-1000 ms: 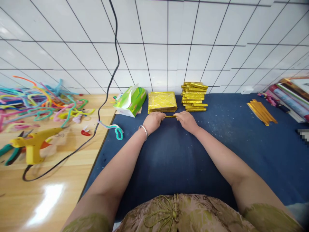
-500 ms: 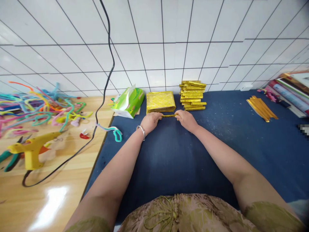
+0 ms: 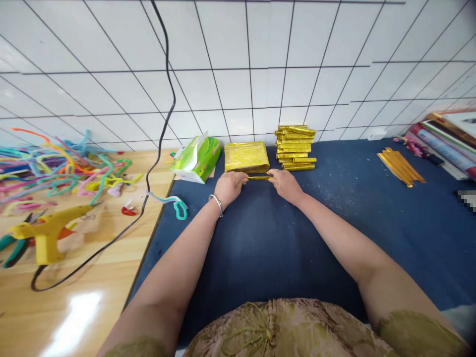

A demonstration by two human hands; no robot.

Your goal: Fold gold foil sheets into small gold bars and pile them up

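A narrow folded gold foil strip lies across the blue mat, pinched at its ends by both hands. My left hand, with a silver bracelet at the wrist, grips the strip's left end. My right hand grips its right end. Just behind the strip sits a flat stack of gold foil sheets. To the right of that stands a taller pile of folded gold strips.
A green tissue pack sits left of the sheets. Colourful pipe cleaners, a yellow glue gun and its black cord lie on the wooden table. More gold strips and stacked books are at right. A tiled wall stands behind.
The view has shifted slightly. Both hands stay closed on the ends of the gold strip, which has barely moved.
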